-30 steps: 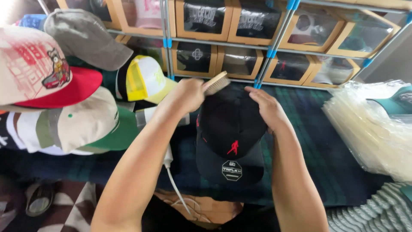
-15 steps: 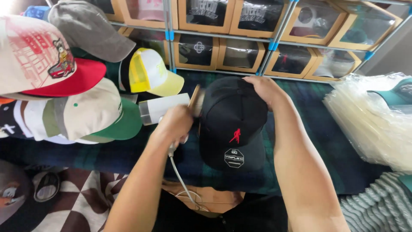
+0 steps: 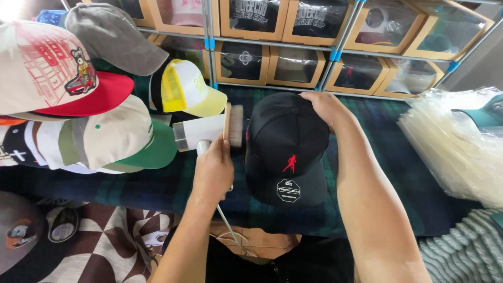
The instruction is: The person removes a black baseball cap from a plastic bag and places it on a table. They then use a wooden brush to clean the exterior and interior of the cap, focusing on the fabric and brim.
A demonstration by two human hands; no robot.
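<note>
Your left hand (image 3: 212,173) grips the wooden brush (image 3: 233,126); right hand (image 3: 326,107) clasps the black cap (image 3: 285,147); hard bristle strokes could scuff its sticker (image 3: 288,190)

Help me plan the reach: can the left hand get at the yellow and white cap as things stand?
Probably yes. The left hand holds a wooden brush, and the yellow and white cap lies just beyond it with nothing between, though the brush fills that grip.

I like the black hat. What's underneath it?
Under the black cap lies a dark green plaid cloth. The right hand grips its crown; the cap hides whatever is inside it.
</note>
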